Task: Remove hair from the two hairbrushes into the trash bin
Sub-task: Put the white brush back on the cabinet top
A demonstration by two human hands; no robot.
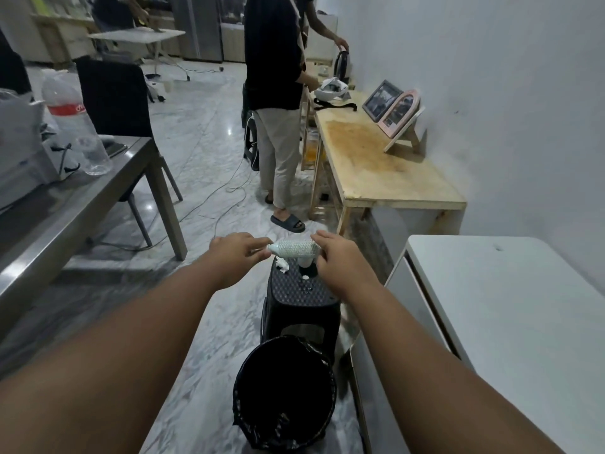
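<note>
At frame centre, the left hand [236, 250] and right hand [330, 253] each pinch one end of the pale, round, bristled hairbrush [293, 248] above the black plastic stool [299, 298]. Step: hair removal. Next: pluck strands, drop them into the black-lined trash bin [284, 393] at lower centre.

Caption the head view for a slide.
Both hands, left hand and right hand, hold a pale hairbrush over a black stool, trash bin nearer.
</note>
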